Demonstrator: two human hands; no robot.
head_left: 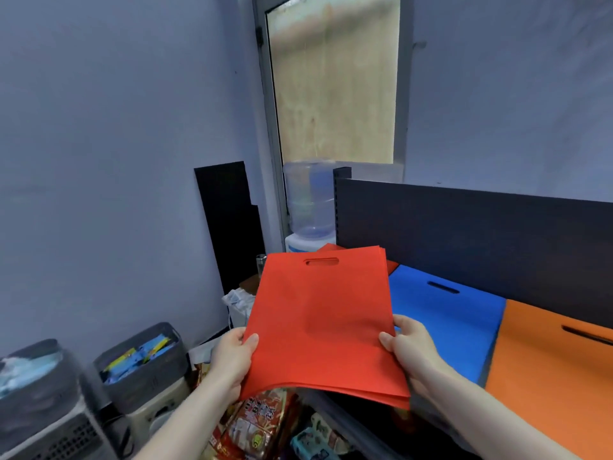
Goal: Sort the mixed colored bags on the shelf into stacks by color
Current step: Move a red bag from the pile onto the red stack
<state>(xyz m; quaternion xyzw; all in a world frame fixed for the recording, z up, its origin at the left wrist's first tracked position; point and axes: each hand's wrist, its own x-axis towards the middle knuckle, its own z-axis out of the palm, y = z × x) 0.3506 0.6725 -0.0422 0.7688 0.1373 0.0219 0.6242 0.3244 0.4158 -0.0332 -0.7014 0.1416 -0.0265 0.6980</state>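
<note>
I hold a stack of flat red bags [318,313] with a cut-out handle slot, lifted over the left end of the shelf. My left hand [232,358] grips its lower left edge and my right hand [409,346] grips its lower right edge. A corner of another red bag [391,265] shows behind the stack. To the right, a blue bag stack [444,313] lies flat on the shelf. Beside that lies an orange bag stack [547,366] at the right edge of the view.
A dark back panel [464,234] rises behind the shelf. A water dispenser bottle [308,200] stands past its left end. Two grey baskets [142,363] with packets sit lower left. Snack packs [262,423] lie below the shelf.
</note>
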